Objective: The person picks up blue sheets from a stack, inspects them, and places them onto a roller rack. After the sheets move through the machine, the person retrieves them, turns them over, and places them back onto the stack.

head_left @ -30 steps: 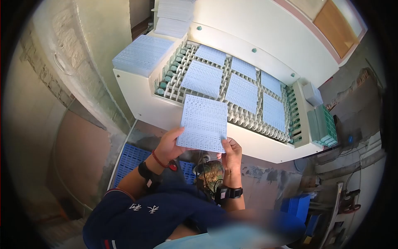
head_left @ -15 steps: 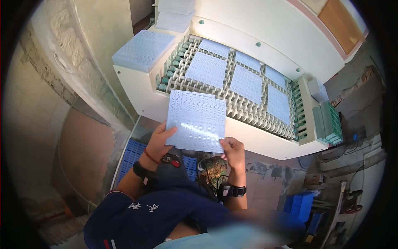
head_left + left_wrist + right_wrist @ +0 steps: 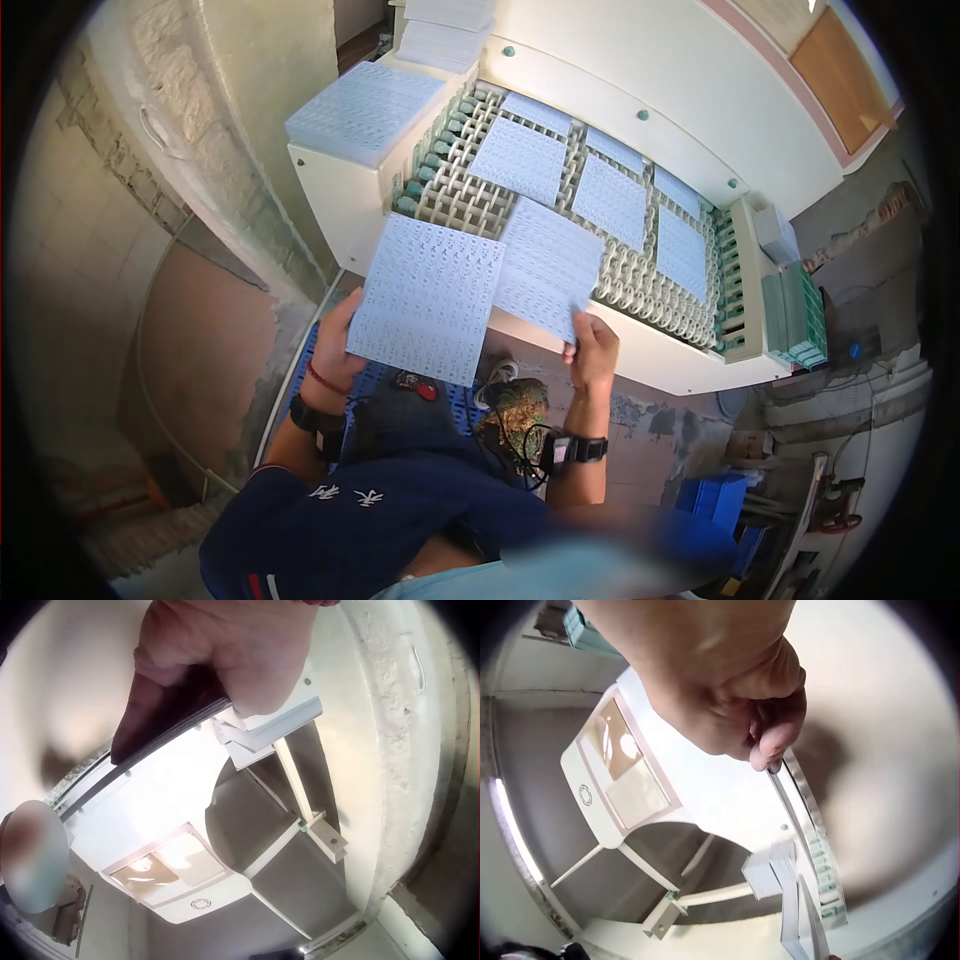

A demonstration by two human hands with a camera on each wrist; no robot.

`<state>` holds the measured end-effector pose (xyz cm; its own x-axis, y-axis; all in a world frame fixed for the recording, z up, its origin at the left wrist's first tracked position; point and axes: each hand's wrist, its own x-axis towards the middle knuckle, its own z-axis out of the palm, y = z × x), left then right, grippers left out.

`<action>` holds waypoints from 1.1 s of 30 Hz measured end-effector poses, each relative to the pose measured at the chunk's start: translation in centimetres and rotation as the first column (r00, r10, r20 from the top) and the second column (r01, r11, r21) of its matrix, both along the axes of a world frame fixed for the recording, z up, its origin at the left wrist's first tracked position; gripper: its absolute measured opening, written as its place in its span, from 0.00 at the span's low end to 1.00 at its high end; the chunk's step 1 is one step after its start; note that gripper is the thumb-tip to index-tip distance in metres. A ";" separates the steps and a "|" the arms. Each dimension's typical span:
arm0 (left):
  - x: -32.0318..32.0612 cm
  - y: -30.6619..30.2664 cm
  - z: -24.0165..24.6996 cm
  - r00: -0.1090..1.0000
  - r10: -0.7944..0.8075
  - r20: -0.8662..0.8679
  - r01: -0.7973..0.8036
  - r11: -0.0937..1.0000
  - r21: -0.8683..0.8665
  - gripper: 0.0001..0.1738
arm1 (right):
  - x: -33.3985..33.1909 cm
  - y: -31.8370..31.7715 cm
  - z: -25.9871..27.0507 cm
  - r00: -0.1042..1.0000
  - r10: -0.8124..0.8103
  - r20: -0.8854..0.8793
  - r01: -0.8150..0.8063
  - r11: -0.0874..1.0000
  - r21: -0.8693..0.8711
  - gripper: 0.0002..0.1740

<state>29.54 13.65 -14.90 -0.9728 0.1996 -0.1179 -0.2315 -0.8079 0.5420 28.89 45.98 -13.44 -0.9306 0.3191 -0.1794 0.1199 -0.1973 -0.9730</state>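
My left hand (image 3: 335,342) grips a small stack of pale blue patterned panels (image 3: 425,300) by its left edge, close over my lap. In the left wrist view, the fingers lie under the layered panel edges (image 3: 161,742). A single pale blue panel (image 3: 548,265) is pinched at its near right corner by my right hand (image 3: 595,352). It is tilted, and its left edge overlaps the stack in the head view. In the right wrist view, thumb and fingertips meet at the thin panel edge (image 3: 786,796). Beyond both hands is a roller conveyor (image 3: 465,205).
Several similar panels (image 3: 520,160) lie in rows on the conveyor. A thick panel stack (image 3: 365,105) sits on the machine's left ledge, with more piled behind it. Green racks (image 3: 795,312) stand at the right end. The machine's white front wall (image 3: 650,350) runs along the near side.
Both hands held the panels together before. My right hand has drawn one panel off to the right, and my left hand has shifted left with the others.
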 end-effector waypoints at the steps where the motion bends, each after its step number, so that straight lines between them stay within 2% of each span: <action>1: 0.1 -0.1 0.0 1.000 -0.018 -0.001 0.018 1.000 -0.002 0.23 | -0.8 -1.1 0.3 0.999 0.032 0.000 -0.032 0.999 -0.009 0.14; 3: 0.2 -0.1 0.1 0.999 -0.033 -0.008 0.033 0.999 -0.007 0.22 | -2.6 -2.9 0.2 0.993 0.111 -0.039 -0.113 0.991 -0.068 0.14; 6: 0.5 0.0 0.7 1.000 -0.008 -0.014 0.007 0.998 -0.059 0.22 | -4.6 -4.6 -0.5 0.987 0.147 -0.072 -0.153 0.984 -0.089 0.15; 9: 0.4 -0.1 0.9 0.999 -0.031 -0.027 0.029 0.998 -0.061 0.22 | -4.8 -4.2 -1.1 0.975 0.217 -0.044 -0.219 0.974 -0.053 0.17; 13: 0.0 0.3 1.1 0.999 -0.018 -0.028 0.014 0.992 -0.128 0.21 | -2.5 -3.4 0.0 0.984 0.176 0.036 -0.176 0.984 0.016 0.18; 15: -0.4 1.1 1.3 0.999 -0.013 -0.031 0.007 0.986 -0.165 0.20 | -0.9 -2.8 0.4 0.946 0.321 0.049 -0.324 0.944 0.068 0.19; 17: -0.9 2.2 1.6 0.997 -0.036 -0.073 0.023 0.986 -0.167 0.20 | 0.6 -3.6 1.4 0.890 0.451 0.062 -0.454 0.889 0.051 0.15; 20: -1.8 3.7 0.9 0.991 -0.095 -0.092 0.088 0.993 -0.085 0.19 | 1.3 -3.1 1.2 0.909 0.416 0.043 -0.417 0.899 0.135 0.12; 22: -1.8 3.9 1.0 0.991 -0.102 -0.090 0.096 0.993 -0.066 0.19 | 1.3 -1.4 1.6 0.978 0.201 0.057 -0.202 0.979 0.020 0.09; 23: -1.8 4.0 1.1 0.991 -0.103 -0.085 0.099 0.994 -0.048 0.19 | 1.3 -0.4 1.7 0.989 0.145 0.021 -0.145 0.989 -0.001 0.08; 26: -1.6 3.1 1.1 0.998 -0.028 -0.064 0.021 0.993 -0.113 0.19 | 0.7 5.0 -0.1 0.999 0.000 -0.053 0.002 0.999 0.033 0.07; 29: -1.3 1.9 0.7 0.996 -0.017 -0.084 0.009 0.996 -0.093 0.19 | -0.3 8.5 -0.1 0.987 -0.138 -0.085 0.146 0.983 0.108 0.09; 30: -1.1 1.7 0.8 0.996 -0.016 -0.084 0.009 0.996 -0.092 0.19 | -0.5 9.1 0.0 0.987 -0.137 -0.085 0.146 0.983 0.109 0.09; 32: -0.8 1.4 1.1 0.998 0.026 -0.056 -0.030 0.997 -0.078 0.19 | -0.9 9.7 0.4 0.988 -0.153 -0.008 0.141 0.888 0.438 0.10; 33: -0.7 1.3 1.0 0.998 0.033 -0.058 -0.037 0.997 -0.075 0.19 | -0.9 9.3 0.9 0.989 -0.146 -0.011 0.136 0.887 0.441 0.10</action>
<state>28.83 14.90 -13.91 -0.9845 0.1580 -0.0755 -0.1708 -0.7712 0.6133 27.95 55.25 -12.58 -0.8673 0.4977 -0.0106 0.1454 0.2330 -0.9616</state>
